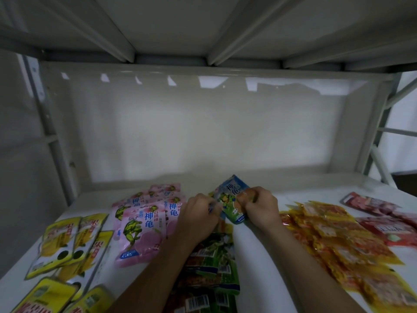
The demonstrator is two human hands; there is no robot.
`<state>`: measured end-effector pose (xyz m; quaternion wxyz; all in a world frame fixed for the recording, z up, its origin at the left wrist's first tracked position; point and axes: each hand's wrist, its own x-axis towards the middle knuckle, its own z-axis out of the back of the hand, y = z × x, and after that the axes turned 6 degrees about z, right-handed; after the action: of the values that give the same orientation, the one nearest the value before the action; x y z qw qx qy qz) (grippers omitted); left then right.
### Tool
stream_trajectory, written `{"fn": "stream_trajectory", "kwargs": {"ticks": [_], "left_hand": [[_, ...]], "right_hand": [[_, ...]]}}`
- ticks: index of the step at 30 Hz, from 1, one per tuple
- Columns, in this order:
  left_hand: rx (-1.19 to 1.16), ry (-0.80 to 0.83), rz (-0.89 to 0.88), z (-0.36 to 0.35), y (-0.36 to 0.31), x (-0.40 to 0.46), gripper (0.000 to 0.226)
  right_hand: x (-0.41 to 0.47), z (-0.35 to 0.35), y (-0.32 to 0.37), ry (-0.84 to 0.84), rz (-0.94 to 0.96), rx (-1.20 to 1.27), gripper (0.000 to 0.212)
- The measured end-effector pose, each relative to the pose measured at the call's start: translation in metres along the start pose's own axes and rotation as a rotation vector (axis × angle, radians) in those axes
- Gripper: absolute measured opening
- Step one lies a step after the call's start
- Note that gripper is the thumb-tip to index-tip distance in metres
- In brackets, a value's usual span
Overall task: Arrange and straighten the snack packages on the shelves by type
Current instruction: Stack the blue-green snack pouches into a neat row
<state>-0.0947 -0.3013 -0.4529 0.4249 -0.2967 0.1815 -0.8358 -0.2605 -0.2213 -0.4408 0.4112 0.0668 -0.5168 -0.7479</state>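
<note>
Both hands hold a small stack of blue and green turtle snack packs (pixel 232 199) upright-tilted above the white shelf (pixel 316 190). My left hand (pixel 198 216) grips the stack's left edge. My right hand (pixel 259 205) pinches its right edge. Pink turtle packs (pixel 144 224) lie in an overlapping pile to the left. Yellow packs (pixel 67 242) lie at the far left. Green packs (pixel 212 265) run under my left forearm toward the shelf's front. Orange-yellow packs (pixel 338 240) spread out on the right, with red packs (pixel 383 220) beyond them.
The shelf's white back panel (pixel 214 127) stands behind the packs, and bare shelf surface lies along it. An upper shelf's underside (pixel 203 26) hangs overhead. Metal uprights (pixel 54 141) frame both sides.
</note>
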Motion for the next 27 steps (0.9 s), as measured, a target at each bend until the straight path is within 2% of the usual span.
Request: {"fn": "stream_trajectory", "kwargs": {"ticks": [2, 4, 6, 8, 10, 13, 16, 22, 27], "left_hand": [[-0.062, -0.176, 0.067, 0.008, -0.005, -0.004, 0.036], [-0.195, -0.290, 0.142, 0.017, -0.011, -0.006, 0.036], [-0.547, -0.258, 0.225, 0.025, -0.017, -0.006, 0.039], [-0.913, -0.169, 0.278, 0.033, -0.024, -0.006, 0.027], [-1.073, -0.125, 0.281, 0.038, -0.026, -0.007, 0.013], [-1.137, -0.116, 0.301, 0.041, -0.021, -0.006, 0.013], [-1.151, -0.034, 0.273, 0.042, -0.018, -0.009, 0.015], [-1.135, 0.014, 0.225, 0.046, -0.028, -0.015, 0.016], [-1.155, 0.031, 0.255, 0.045, -0.029, -0.015, 0.014]], "right_hand": [[-0.002, 0.004, 0.004, -0.096, 0.038, 0.129, 0.007], [-0.006, 0.006, 0.013, -0.110, 0.086, 0.242, 0.015], [-0.013, 0.004, 0.021, -0.092, 0.119, 0.407, 0.023], [-0.021, -0.001, 0.027, -0.061, 0.189, 0.441, 0.016], [-0.028, -0.010, 0.030, -0.007, 0.231, 0.454, 0.011], [-0.036, -0.013, 0.039, 0.096, 0.192, 0.541, 0.013], [-0.037, -0.007, 0.044, 0.137, 0.183, 0.615, 0.014], [-0.038, 0.000, 0.048, 0.125, 0.099, 0.740, 0.021], [-0.038, -0.005, 0.045, 0.080, 0.161, 0.668, 0.028]]}}
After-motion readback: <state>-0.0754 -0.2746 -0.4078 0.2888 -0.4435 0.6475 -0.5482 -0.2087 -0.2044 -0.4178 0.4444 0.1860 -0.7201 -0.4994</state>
